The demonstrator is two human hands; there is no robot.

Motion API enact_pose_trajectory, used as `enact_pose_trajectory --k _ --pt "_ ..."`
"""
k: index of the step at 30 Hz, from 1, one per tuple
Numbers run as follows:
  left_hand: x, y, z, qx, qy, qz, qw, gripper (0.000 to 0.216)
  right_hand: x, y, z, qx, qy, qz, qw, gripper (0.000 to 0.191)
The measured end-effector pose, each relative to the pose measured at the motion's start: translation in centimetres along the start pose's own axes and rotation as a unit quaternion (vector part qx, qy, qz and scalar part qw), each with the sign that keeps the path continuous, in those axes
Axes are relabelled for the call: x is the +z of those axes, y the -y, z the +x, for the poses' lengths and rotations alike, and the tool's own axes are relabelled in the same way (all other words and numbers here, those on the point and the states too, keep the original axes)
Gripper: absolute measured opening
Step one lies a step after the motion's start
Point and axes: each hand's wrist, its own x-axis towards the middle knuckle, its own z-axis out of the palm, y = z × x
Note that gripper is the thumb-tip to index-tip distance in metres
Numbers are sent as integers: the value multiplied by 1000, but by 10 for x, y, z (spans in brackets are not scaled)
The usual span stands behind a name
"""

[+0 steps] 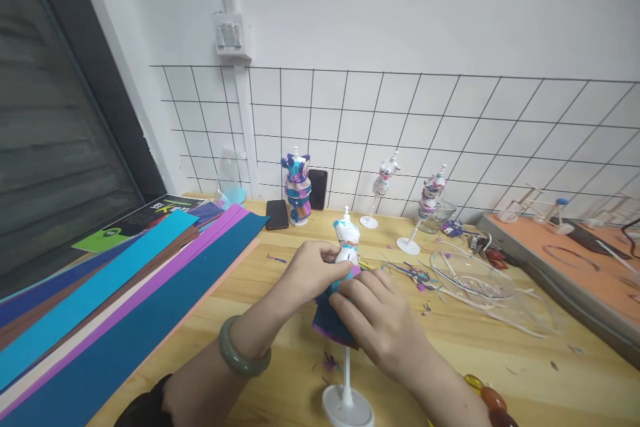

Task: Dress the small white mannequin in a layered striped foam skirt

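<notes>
A small white dress form (349, 232) stands upright on a white stand with a round base (349, 407). Around its lower half hangs a dark teal skirt (333, 321) with a purple edge, and light blue and purple strips show at the waist. My left hand (315, 270) pinches the waist from the left side, its thumb on the front. From the right, my right hand (377, 317) closes its fingers on the front of the skirt and covers much of it.
Long coloured sheets (165, 300) lie along the left. Behind stand a dressed form (299, 187), two more mini forms (385, 180) and two phones (277, 214). Scraps (415, 273) and clear tubing (480, 280) lie to the right, beside an orange board (590, 260).
</notes>
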Motion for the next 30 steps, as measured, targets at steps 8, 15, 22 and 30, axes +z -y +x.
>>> enact_pose_trajectory --k 8,15,22,30 --pt "0 -1 -1 4 10 -16 1000 13 3 0 -6 -14 -11 43 999 28" --pt "-6 -4 2 -7 15 -45 999 17 -13 -14 -6 97 -82 162 979 16" --pt "-6 -4 -1 42 60 -69 995 38 -25 -47 -12 422 86 304 850 24" --pt "-5 -7 -3 142 89 -2 986 37 -30 -58 -17 388 158 405 812 29"
